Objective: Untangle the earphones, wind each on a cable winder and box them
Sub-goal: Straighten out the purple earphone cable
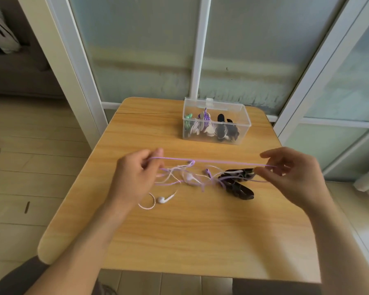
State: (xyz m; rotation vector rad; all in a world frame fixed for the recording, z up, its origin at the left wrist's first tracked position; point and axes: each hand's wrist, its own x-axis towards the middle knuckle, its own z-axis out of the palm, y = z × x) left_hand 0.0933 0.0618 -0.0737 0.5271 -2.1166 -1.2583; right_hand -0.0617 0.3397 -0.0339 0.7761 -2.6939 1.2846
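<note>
Head view: left hand [134,177] grip pinches one end of a taut thin purple earphone cable [211,161], right hand [294,175] grip pinches the other. Below the span, on the wooden counter [179,231], the knot of purple and white earphone cords [185,177] sits between both grips, beside black cable winders [237,184]. Judgement: slacken, work loops out, don't yank. Clear plastic box [216,124] lies beyond.

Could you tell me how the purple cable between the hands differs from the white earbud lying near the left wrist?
The purple cable is held taut above the table; the white earbud lies slack on it. Both hands pinch the purple cable; neither touches the earbud.
</note>
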